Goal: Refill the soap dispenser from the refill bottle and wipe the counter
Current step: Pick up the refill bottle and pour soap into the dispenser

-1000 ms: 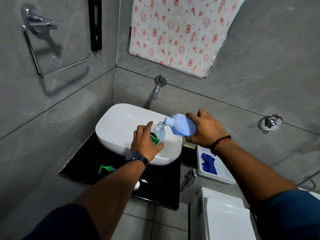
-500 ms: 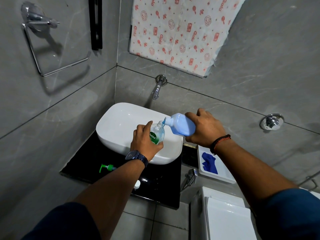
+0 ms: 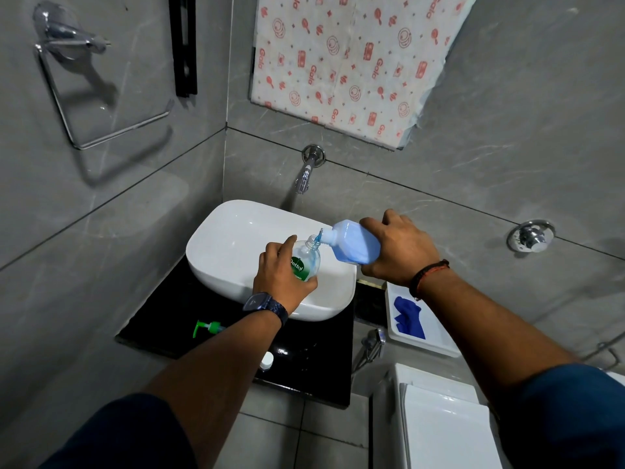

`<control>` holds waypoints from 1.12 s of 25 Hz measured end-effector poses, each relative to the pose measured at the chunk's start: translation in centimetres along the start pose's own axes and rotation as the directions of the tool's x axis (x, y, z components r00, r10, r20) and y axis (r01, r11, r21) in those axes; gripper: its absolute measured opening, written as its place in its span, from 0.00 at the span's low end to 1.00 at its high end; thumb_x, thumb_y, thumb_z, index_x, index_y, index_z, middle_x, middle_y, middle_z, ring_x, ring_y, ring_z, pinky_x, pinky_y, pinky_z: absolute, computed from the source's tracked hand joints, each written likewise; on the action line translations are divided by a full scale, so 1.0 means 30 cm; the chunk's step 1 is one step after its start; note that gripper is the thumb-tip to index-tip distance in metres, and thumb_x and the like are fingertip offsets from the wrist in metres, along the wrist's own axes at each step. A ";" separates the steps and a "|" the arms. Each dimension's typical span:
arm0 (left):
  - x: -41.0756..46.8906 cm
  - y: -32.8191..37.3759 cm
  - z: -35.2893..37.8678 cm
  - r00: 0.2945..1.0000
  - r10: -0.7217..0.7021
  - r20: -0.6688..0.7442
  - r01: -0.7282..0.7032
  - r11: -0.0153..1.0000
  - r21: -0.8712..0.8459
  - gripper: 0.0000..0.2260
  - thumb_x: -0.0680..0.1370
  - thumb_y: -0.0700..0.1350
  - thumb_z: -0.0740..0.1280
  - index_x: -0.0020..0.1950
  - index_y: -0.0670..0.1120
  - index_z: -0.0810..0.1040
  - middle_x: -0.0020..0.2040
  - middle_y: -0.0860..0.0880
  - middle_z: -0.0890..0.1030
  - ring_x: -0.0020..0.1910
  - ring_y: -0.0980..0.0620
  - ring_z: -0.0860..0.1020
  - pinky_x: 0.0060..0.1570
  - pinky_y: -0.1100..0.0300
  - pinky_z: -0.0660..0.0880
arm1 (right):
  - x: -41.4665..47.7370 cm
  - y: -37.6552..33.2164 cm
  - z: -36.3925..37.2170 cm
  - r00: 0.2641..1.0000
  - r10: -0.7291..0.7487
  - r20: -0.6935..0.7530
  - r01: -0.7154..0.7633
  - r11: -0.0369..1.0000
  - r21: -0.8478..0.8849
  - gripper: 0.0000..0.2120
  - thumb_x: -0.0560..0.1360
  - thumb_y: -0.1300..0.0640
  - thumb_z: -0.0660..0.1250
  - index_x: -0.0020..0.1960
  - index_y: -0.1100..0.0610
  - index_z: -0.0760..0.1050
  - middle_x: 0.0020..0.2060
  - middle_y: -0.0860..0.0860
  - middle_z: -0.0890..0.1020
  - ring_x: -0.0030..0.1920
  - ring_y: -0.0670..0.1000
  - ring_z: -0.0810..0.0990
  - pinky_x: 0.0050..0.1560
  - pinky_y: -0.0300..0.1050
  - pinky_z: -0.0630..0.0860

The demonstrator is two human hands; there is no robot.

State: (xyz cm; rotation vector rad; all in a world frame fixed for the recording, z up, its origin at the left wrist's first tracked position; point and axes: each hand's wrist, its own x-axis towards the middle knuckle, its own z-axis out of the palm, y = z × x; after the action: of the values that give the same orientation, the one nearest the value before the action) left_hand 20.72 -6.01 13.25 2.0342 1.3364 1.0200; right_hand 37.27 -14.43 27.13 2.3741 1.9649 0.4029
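My left hand [image 3: 279, 277] grips a clear soap dispenser bottle [image 3: 307, 260] with a green label, held over the white basin [image 3: 233, 245]. My right hand [image 3: 397, 250] holds the pale blue refill bottle [image 3: 353, 245] tipped leftward, its neck at the dispenser's open mouth. Blue liquid runs from one into the other. The green pump head [image 3: 208, 328] lies on the black counter [image 3: 162, 316] to the left of my forearm. A small white cap [image 3: 266, 360] rests near the counter's front edge. A blue cloth [image 3: 407, 318] lies in a white tray [image 3: 439, 343] at the right.
A chrome tap [image 3: 304, 177] juts from the wall above the basin. A toilet cistern [image 3: 439, 421] stands at the lower right, with a spray handle [image 3: 372, 343] beside it. A towel ring [image 3: 77, 96] hangs on the left wall. A wall valve [image 3: 529, 236] sits at the right.
The refill bottle stays tipped and pouring. Both hands hold nearly the same place; the view has shifted slightly.
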 end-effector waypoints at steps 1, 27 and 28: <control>0.000 0.000 0.000 1.000 0.000 -0.002 0.000 1.000 0.000 0.39 0.60 0.53 0.76 0.68 0.54 0.64 0.57 0.48 0.70 0.55 0.45 0.71 0.43 0.53 0.74 | 0.001 0.000 0.000 1.000 -0.001 -0.003 0.001 1.000 -0.002 0.35 0.61 0.44 0.74 0.65 0.46 0.67 0.50 0.54 0.71 0.52 0.57 0.73 0.40 0.47 0.71; 0.016 -0.010 0.001 1.000 -0.009 -0.004 0.009 1.000 -0.002 0.39 0.60 0.53 0.76 0.68 0.53 0.64 0.57 0.47 0.70 0.55 0.45 0.71 0.44 0.54 0.73 | 0.025 -0.001 0.006 1.000 -0.017 -0.024 0.017 1.000 -0.007 0.35 0.61 0.43 0.74 0.65 0.46 0.67 0.50 0.54 0.72 0.51 0.58 0.74 0.40 0.49 0.73; 0.016 -0.009 0.000 1.000 -0.010 -0.008 0.010 1.000 -0.003 0.39 0.60 0.53 0.76 0.68 0.53 0.64 0.57 0.47 0.70 0.56 0.45 0.71 0.44 0.54 0.73 | 0.026 -0.001 0.006 1.000 -0.018 -0.025 0.018 1.000 -0.007 0.35 0.61 0.43 0.74 0.66 0.46 0.67 0.50 0.54 0.72 0.51 0.58 0.74 0.40 0.49 0.73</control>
State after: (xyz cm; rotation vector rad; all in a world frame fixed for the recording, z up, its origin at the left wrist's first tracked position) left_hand 20.68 -5.45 13.20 2.0215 1.3469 1.0258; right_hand 37.40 -13.64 27.10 2.3570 1.9908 0.4399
